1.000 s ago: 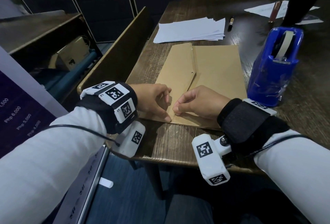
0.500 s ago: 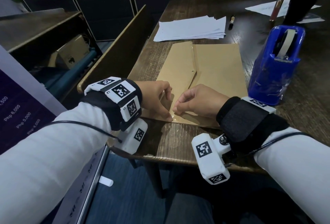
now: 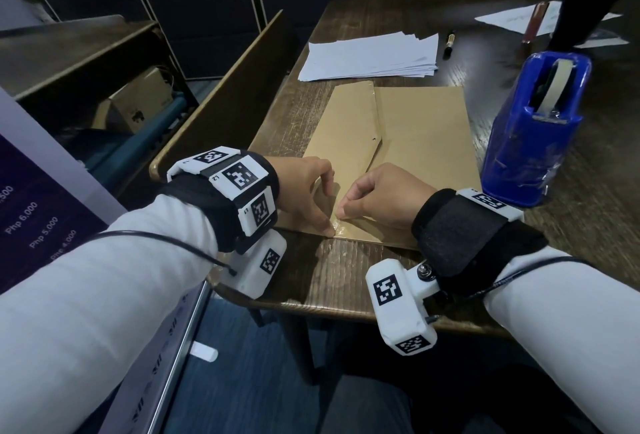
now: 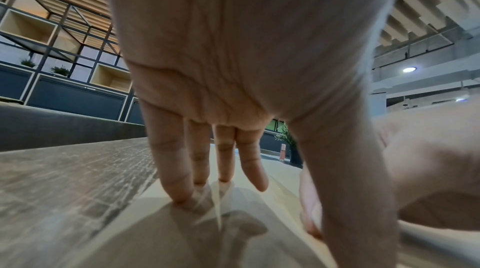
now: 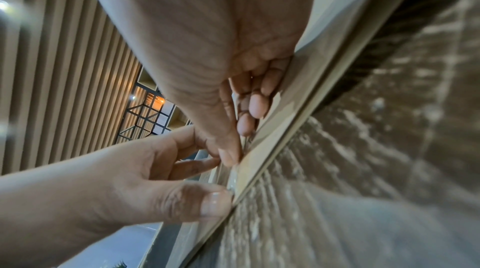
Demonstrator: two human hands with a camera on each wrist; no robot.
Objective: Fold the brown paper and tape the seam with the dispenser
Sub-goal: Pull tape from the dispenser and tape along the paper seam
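Observation:
The folded brown paper [image 3: 415, 142] lies flat on the wooden table, its seam running from the far edge to the near edge. A short strip of clear tape [image 3: 337, 230] sits on the near end of the seam. My left hand [image 3: 304, 191] has its straight fingers [image 4: 176, 169] resting on the left flap, and its thumb [image 5: 207, 204] presses the tape at the paper's near edge. My right hand [image 3: 377, 198] is curled, its thumb [image 5: 227, 153] pushing down on the tape just beyond. The blue tape dispenser [image 3: 533, 128] stands upright right of the paper, untouched.
A stack of white sheets [image 3: 370, 56] and a pen [image 3: 449, 44] lie beyond the brown paper. More papers [image 3: 512, 18] lie at the far right. The table's front edge [image 3: 329, 302] is close under my wrists. A wooden bench back [image 3: 225, 94] stands left.
Both hands stay at the near end of the seam, thumbs on the tape, with only slight shifts. The paper and the dispenser have not moved.

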